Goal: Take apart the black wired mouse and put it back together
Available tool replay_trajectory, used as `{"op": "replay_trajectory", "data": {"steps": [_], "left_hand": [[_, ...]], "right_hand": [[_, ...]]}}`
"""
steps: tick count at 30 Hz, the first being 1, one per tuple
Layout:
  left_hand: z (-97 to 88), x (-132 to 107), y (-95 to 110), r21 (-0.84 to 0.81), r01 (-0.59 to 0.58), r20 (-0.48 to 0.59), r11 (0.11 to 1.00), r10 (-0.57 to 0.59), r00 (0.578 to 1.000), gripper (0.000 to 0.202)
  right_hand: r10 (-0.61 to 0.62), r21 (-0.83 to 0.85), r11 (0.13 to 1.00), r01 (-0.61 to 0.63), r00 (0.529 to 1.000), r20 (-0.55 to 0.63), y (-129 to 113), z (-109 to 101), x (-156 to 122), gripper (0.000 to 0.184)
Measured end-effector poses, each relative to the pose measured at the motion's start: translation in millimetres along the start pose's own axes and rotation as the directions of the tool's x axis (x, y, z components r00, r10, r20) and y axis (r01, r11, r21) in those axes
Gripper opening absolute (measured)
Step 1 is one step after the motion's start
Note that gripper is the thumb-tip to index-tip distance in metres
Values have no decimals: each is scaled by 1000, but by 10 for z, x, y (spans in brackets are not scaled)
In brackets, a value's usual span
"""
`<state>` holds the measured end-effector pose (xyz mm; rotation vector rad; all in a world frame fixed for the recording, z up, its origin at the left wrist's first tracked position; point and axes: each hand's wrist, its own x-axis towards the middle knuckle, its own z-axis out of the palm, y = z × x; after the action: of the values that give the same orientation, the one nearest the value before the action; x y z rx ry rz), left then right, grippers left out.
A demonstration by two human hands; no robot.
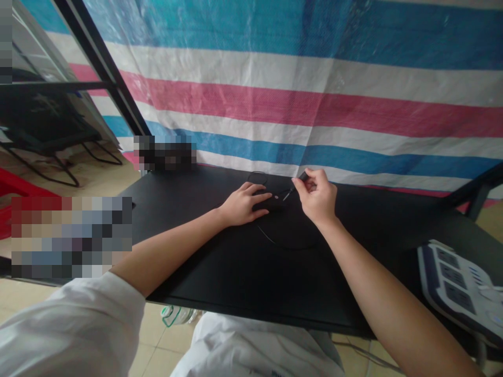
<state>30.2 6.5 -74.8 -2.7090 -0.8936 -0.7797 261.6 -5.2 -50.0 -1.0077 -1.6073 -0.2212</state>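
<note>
My left hand (242, 204) lies over a small black device (264, 205), possibly a mouse, and covers most of it. My right hand (316, 197) pinches a small black plug (303, 176) between thumb and fingers, and a thin metal tip (288, 195) points from the fingers towards the device. A thin black cable (283, 246) loops across the black tabletop (236, 272) in front of the device, and another loop (257, 178) lies behind it. I cannot tell where the cable ends.
A white and navy power strip (459, 283) sits at the table's right edge. A striped blue, white and pink tarp (298, 89) hangs behind the table. A blurred dark object (165, 153) stands at the back edge, and a red stool (11, 188) stands on the floor at left.
</note>
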Motion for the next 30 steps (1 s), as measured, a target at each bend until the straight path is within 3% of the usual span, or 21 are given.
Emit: {"op": "replay_trajectory", "data": {"steps": [5,12,21,30], "left_hand": [[-2,-3,2,7,9,3,1000,-9,1000,48],[-3,-4,4,-4,7,-1,1000,-7,1000,48],[1,-2,12,11,7,-4,1000,-7,1000,47],[14,-5,7,8,2,-25,1000,-2,1000,48]], "right_hand": [[23,6,1000,-23,1000,1,24,-9,-13,31],[2,158,987,-25,989,146,-90,-27,-29,27],[-37,56,998,33,998,58,-72,22,0,22],[12,-71,997,-12,1000,-4,-26,5,-4,27]]}}
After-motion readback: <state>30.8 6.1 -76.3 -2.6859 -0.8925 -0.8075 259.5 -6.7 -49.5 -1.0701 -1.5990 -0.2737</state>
